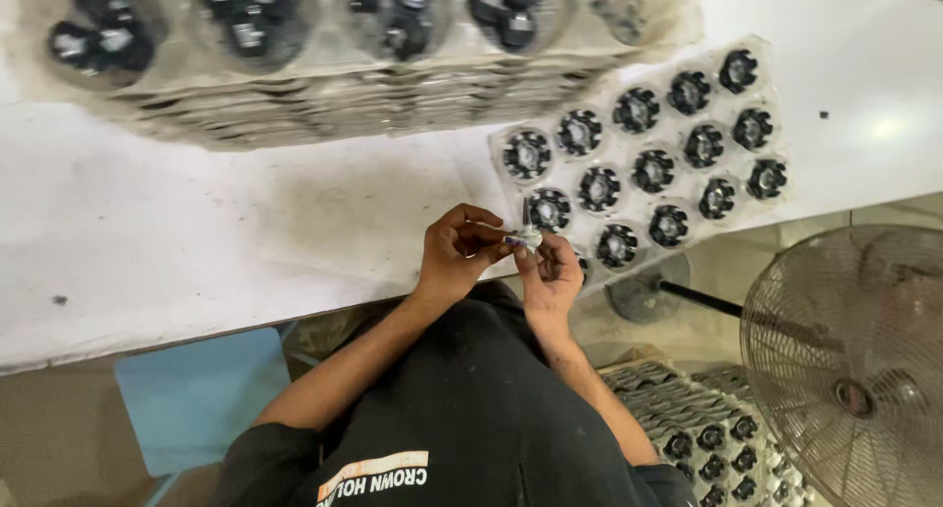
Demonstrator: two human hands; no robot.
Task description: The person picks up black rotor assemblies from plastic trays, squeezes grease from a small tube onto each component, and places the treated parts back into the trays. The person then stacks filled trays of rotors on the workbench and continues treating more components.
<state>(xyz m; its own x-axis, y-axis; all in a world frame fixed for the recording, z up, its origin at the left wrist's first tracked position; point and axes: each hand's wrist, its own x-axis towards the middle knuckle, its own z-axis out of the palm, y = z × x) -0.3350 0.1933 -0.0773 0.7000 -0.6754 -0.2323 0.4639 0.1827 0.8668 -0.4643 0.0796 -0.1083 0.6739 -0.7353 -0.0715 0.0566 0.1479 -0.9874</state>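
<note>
Both hands meet at the near edge of the white, stained worktable (196, 232). The left hand (454, 256) curls its fingers narrowly around a small silvery metal part (528, 237), and the right hand (550, 276) pinches the same part from the other side, so the part sits between the fingertips of both. Just to the right and farther off lies a clear plastic blister tray (776, 124) filled with round black components (638, 109) in rows. At the far left stands a stack of similar trays (324, 104). Near right, below table level, stands a metal wire fan (855, 360) beside more stacked trays (678, 409).
</note>
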